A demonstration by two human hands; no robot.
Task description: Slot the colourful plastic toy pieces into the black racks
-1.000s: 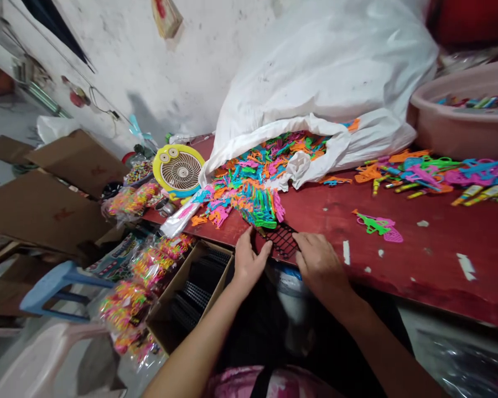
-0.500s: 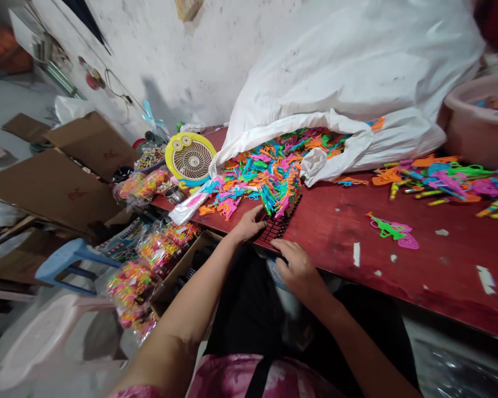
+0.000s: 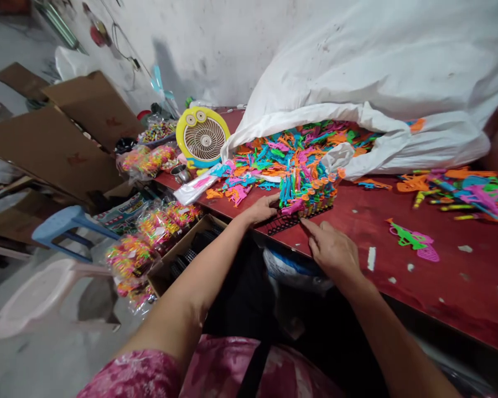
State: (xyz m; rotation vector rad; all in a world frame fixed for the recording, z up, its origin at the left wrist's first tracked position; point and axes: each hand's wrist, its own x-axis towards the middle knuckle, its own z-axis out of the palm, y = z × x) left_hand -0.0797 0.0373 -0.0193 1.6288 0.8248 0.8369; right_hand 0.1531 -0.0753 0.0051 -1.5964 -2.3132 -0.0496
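A black plastic grid rack (image 3: 280, 222) lies at the front edge of the red table, with its near rows bare. Bright toy pieces (image 3: 309, 194), some shaped like little guns, stand packed in rows in its far part. My left hand (image 3: 262, 210) grips the rack's left side, its fingertips partly hidden by the toys. At the near right side, my right hand (image 3: 335, 249) has its index finger and thumb at the rack's edge. More mixed toy pieces (image 3: 269, 157) spill from a white sack (image 3: 382, 72) just behind the rack.
On the red table (image 3: 357, 221), a green and pink toy pair (image 3: 413, 237) lies right, before a colourful pile (image 3: 473, 190). A yellow fan (image 3: 205, 138) stands left. Below are an open carton (image 3: 203, 224) of black racks, bagged toys (image 3: 133, 265) and stools (image 3: 62, 226).
The rack has turned, so its toy rows now face another way, and both hands have shifted around its edges. The camera view has swung slightly.
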